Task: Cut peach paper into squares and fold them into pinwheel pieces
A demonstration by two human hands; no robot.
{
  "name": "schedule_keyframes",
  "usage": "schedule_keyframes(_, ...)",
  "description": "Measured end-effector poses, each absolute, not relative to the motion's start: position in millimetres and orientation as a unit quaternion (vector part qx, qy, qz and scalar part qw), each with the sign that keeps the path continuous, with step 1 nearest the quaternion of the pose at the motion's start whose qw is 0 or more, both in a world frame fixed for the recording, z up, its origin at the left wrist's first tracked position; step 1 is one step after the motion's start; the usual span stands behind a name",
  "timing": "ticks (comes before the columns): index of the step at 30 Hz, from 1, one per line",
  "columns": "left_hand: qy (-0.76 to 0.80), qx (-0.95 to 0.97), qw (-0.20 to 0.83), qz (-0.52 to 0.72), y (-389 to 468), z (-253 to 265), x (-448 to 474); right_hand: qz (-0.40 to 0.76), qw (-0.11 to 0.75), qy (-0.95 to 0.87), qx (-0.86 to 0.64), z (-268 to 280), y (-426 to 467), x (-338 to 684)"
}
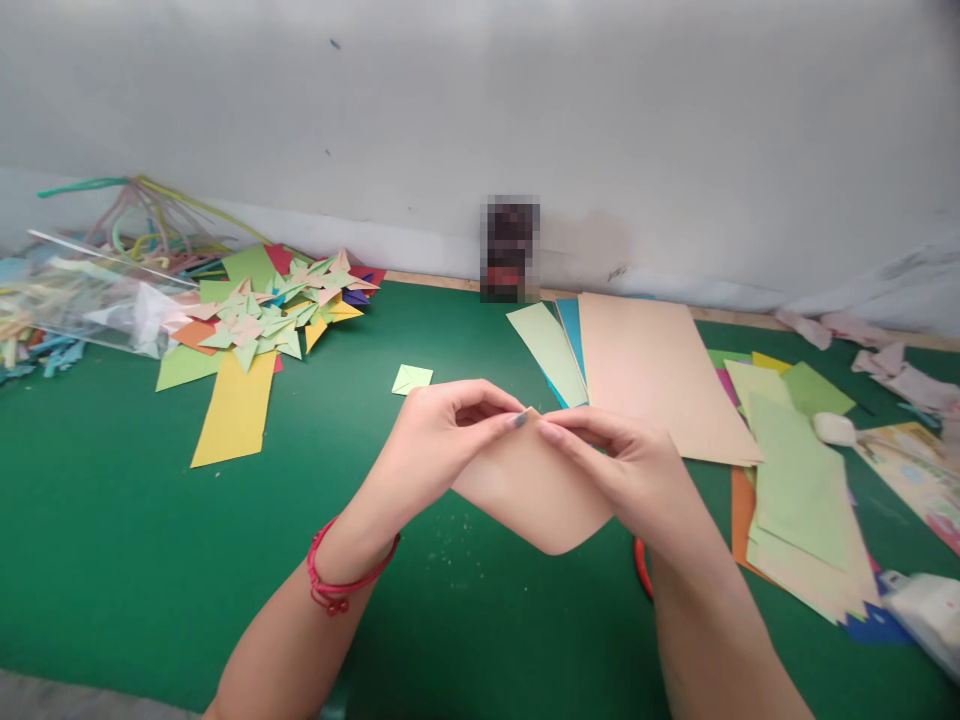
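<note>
A peach sheet of paper (pixel 536 490) is held up over the green tabletop, its lower edge bowed towards me. My left hand (pixel 465 425) pinches its top edge between thumb and fingers. Close beside it, my right hand (pixel 600 445) pinches the same edge, and the two thumbs nearly meet at a small peak in the paper. Just beyond my left hand lies a small folded light-green paper square (pixel 412 379) with crease lines. Part of a red curved handle (pixel 643 567) shows beside my right forearm; the rest of it is hidden.
Folded paper stars (pixel 277 310) are heaped at the back left, beside a clear plastic bag (pixel 142 315) and a yellow strip (pixel 238 405). Large peach sheets (pixel 652 370) lie at the back right. Pale-green sheets (pixel 799 480) and a white bottle-like object (pixel 930 610) are farther right. A wall (pixel 375 120) stands behind.
</note>
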State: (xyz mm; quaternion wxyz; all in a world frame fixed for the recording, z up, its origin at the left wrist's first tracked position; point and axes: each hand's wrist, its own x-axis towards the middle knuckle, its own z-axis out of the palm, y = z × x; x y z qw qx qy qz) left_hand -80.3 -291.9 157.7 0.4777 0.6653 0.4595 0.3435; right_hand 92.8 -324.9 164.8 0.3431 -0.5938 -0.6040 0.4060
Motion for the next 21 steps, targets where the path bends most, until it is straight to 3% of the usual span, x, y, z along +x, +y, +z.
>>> schedule_keyframes(21, 0.445, 0.691, 0.479, 0.309, -294.2, 162.6, -78.4, 0.321, 0.378, -0.638, -0.589, 153.7, -326.6, 89.4)
